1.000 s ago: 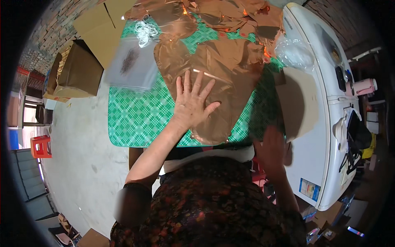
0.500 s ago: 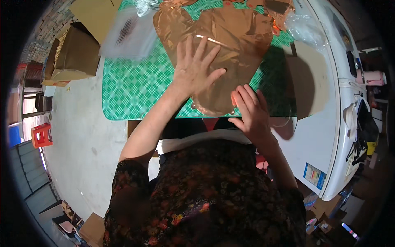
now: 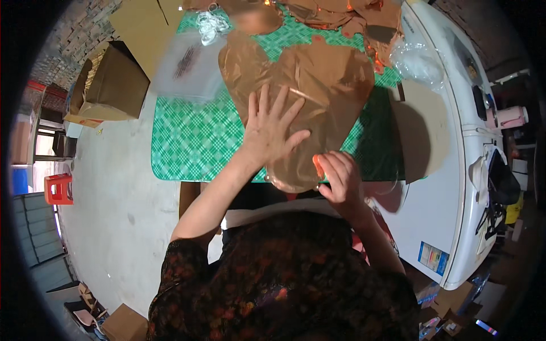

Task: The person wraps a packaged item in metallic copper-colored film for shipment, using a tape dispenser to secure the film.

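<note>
A flat, copper-coloured foil balloon without air lies on the green checked tablecloth. It has two rounded lobes at the far side, and its narrow near end hangs slightly over the table edge. My left hand rests on the middle of the foil, palm down with fingers spread. At the lower right edge of the balloon, my right hand has its fingers curled round and appears to pinch the rim. One of its fingertips glows orange in the light.
More copper foil pieces lie along the far edge. White string and clear plastic sheets are at the far left. A crumpled clear bag and a cardboard piece lie right, beside the white refrigerator. A cardboard box stands left.
The foil balloon has slid toward me, so its near end now passes the table edge. Both hands have come nearer with it, and the right fingers have curled more. The view has tilted upward.
</note>
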Demonstrator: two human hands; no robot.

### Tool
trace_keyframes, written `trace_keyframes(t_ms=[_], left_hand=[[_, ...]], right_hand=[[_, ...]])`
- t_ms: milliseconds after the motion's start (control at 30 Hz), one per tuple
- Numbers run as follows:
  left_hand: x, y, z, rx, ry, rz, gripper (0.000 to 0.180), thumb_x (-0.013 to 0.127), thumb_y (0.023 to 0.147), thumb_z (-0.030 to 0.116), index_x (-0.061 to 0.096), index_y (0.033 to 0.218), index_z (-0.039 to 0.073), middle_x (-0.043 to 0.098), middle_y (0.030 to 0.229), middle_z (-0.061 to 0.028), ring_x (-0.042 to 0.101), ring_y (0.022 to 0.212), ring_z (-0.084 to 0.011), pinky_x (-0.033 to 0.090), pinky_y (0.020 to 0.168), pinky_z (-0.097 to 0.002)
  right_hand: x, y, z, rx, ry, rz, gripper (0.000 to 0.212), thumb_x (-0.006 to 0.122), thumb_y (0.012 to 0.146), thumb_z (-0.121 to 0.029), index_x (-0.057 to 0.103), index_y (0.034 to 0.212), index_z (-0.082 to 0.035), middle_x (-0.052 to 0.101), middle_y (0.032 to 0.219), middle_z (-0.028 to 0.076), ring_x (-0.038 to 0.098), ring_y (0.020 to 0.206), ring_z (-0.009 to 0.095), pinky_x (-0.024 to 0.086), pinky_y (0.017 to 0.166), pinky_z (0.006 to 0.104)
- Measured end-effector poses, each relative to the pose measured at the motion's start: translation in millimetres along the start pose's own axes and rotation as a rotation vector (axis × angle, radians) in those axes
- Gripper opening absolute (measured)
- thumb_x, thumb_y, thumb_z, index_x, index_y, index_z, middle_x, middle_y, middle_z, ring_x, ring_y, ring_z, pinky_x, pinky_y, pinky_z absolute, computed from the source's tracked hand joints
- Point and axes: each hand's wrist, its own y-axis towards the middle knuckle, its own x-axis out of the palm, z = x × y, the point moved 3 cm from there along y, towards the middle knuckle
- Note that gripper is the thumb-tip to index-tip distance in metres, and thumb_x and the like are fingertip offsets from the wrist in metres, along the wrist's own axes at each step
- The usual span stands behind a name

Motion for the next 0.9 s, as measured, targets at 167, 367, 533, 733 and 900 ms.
trace_keyframes(t_ms=[167, 367, 533, 733, 900], left_hand=[[-9.7, -9.2, 6.3, -0.026, -0.016, -0.023, 0.078, 0.058, 0.097, 0.066, 0.044, 0.161, 0.023, 0.031, 0.169, -0.0183, 0.023, 0.153, -0.0543, 0.020, 0.122, -0.0705], [-13.5, -6.0, 10.1, -0.032, -0.017, -0.062, 0.077, 0.048, 0.100, 0.068, 0.046, 0.160, 0.020, 0.031, 0.168, -0.0190, 0.019, 0.155, -0.0542, 0.014, 0.124, -0.0701], [-14.9, -8.4, 5.6, -0.054, 0.048, -0.150, 0.078, 0.056, 0.099, 0.065, 0.043, 0.161, 0.021, 0.027, 0.171, -0.0189, 0.019, 0.155, -0.0550, 0.016, 0.124, -0.0707], [-13.9, -3.0, 11.2, -0.033, -0.008, -0.081, 0.077, 0.055, 0.099, 0.065, 0.043, 0.162, 0.021, 0.028, 0.170, -0.0193, 0.020, 0.154, -0.0550, 0.018, 0.122, -0.0709], [-15.7, -2.6, 9.1, -0.046, -0.013, -0.098, 0.077, 0.054, 0.098, 0.066, 0.045, 0.161, 0.022, 0.026, 0.171, -0.0192, 0.020, 0.155, -0.0541, 0.017, 0.123, -0.0701]], right_hand=[[-11.1, 0.6, -8.5, -0.037, 0.017, -0.068, 0.069, 0.076, 0.067, -0.001, 0.063, 0.134, 0.001, 0.061, 0.131, 0.015, 0.056, 0.126, 0.036, 0.046, 0.111, 0.0517], [-40.4, 36.9, 2.2, 0.008, 0.093, -0.117, 0.063, 0.067, 0.079, -0.008, 0.059, 0.140, 0.002, 0.057, 0.140, 0.019, 0.052, 0.134, 0.039, 0.039, 0.117, 0.0538], [8.2, 114.3, 22.9, -0.040, -0.047, -0.159, 0.061, 0.063, 0.098, -0.033, 0.051, 0.150, -0.005, 0.045, 0.157, 0.020, 0.036, 0.150, 0.040, 0.028, 0.123, 0.0572], [53.1, 160.4, 153.0, 0.048, -0.453, -0.103, 0.060, 0.058, 0.100, -0.039, 0.053, 0.150, -0.006, 0.046, 0.159, 0.018, 0.037, 0.152, 0.037, 0.031, 0.119, 0.0622], [18.8, 225.7, 248.3, 0.288, -0.717, -0.078, 0.047, 0.061, 0.100, -0.041, 0.064, 0.128, -0.004, 0.064, 0.135, 0.016, 0.051, 0.137, 0.034, 0.042, 0.109, 0.0560]])
